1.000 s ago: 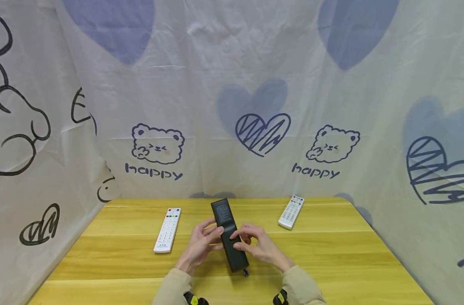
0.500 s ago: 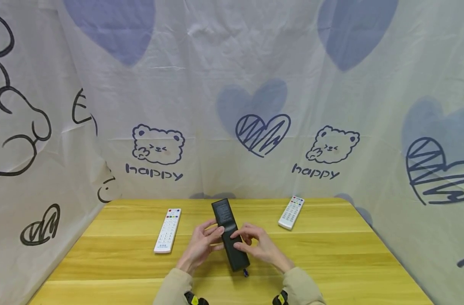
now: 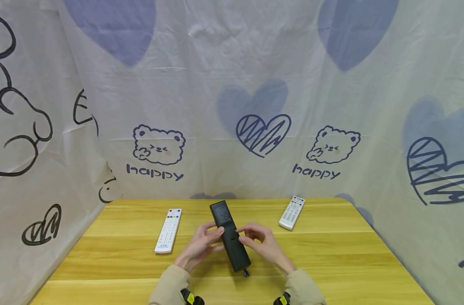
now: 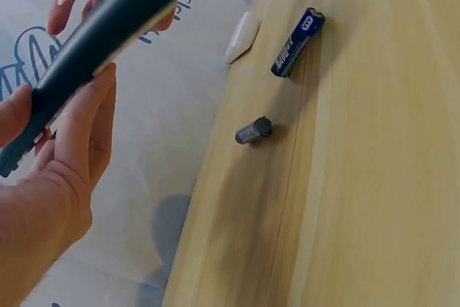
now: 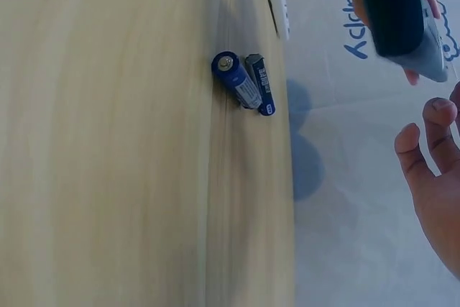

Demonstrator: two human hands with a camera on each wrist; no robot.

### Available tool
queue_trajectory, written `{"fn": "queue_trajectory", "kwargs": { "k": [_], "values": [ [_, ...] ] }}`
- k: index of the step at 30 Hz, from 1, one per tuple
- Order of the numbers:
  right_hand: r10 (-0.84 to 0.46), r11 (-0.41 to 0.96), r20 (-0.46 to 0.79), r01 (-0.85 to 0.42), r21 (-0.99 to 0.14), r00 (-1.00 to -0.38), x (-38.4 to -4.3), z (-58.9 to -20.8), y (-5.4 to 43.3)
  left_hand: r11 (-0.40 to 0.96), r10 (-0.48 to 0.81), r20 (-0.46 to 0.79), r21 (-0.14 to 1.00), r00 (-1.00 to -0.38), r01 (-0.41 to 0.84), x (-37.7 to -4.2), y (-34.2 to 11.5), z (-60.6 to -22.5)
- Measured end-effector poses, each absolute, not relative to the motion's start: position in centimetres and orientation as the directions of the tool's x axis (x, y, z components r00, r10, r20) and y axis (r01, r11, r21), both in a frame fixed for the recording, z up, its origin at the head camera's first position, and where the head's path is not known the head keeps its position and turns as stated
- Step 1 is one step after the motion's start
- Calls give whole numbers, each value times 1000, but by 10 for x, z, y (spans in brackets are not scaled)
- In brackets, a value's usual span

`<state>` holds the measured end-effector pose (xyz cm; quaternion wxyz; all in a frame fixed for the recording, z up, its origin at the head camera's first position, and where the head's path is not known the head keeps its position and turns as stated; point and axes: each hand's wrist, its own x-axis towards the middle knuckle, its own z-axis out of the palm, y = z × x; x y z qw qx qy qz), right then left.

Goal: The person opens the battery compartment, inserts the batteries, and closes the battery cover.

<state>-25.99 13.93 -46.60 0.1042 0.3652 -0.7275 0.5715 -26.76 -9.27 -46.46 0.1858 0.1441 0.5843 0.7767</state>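
Note:
A black remote control (image 3: 230, 239) is held over the table by my left hand (image 3: 202, 245), back side up. The thumb lies on its left edge and the other fingers reach underneath. My right hand (image 3: 263, 245) hovers at the remote's right edge, fingers loosely bent; the right wrist view shows a gap between its fingertips and the remote. A small dark notch shows on the remote's back. Below, two blue batteries lie on the table: one battery (image 4: 297, 42) and a second battery (image 4: 254, 130). In the head view the remote hides most of them.
One white remote control (image 3: 168, 231) lies left of the hands, and another white remote (image 3: 291, 213) lies farther back on the right. The wooden table (image 3: 331, 254) ends against a printed cloth backdrop (image 3: 216, 169).
My right thumb and fingers have lifted off the remote's back and shifted right to its edge, exposing the notch. My left hand keeps its grip, with the remote tilted slightly differently.

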Motion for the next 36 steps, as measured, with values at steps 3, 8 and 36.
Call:
{"fn": "queue_trajectory", "kwargs": {
  "k": [3,8,36],
  "values": [
    [-401,80,567,-644,-761,-720,-259,-466,140,-239,475,-8,961,-880,-137,-269,-95,-465],
    [-392,85,546,-620,-780,-741,-258,-467,142,-225,483,-22,963,-876,-148,-270,-97,-465],
    [-361,179,473,-558,-810,-803,-254,-478,174,208,173,21,977,-985,57,-259,-106,-444]
  ]
}}
